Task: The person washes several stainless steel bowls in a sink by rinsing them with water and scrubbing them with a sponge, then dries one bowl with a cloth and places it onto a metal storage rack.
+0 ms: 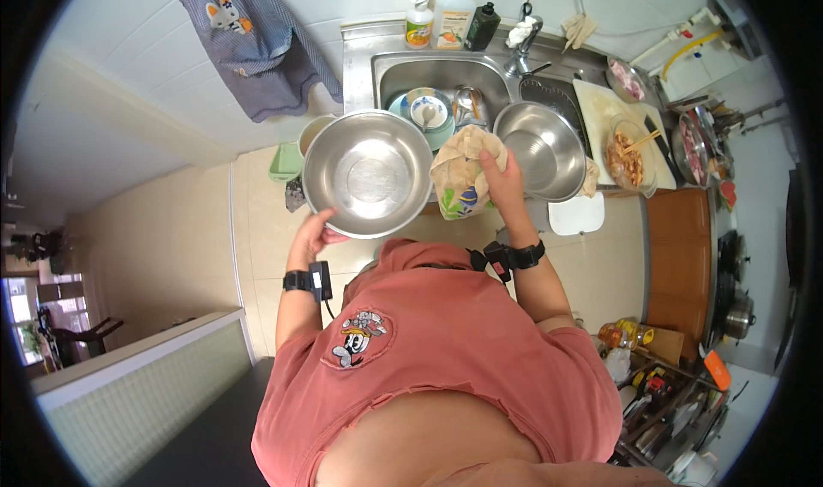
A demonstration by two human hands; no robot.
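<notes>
My left hand [315, 235] grips the rim of a large stainless steel bowl [370, 172], which I hold tilted with its shiny inside towards me. In my right hand [503, 181] is a beige cloth [468, 169] with a green and blue print, hanging down between the two bowls. A second stainless steel bowl [541, 151] rests near the sink's front right side, just beyond my right hand. Behind the cloth, the sink basin [443, 69] holds stacked plates and a small white bowl with a blue pattern [429, 112].
Pump bottles [452, 21] stand behind the sink, beside the faucet [524, 46]. A white cutting board [595, 111], a glass bowl of sliced meat with chopsticks [627, 159] and a knife [662, 149] lie to the right. A blue apron [263, 50] hangs at the left.
</notes>
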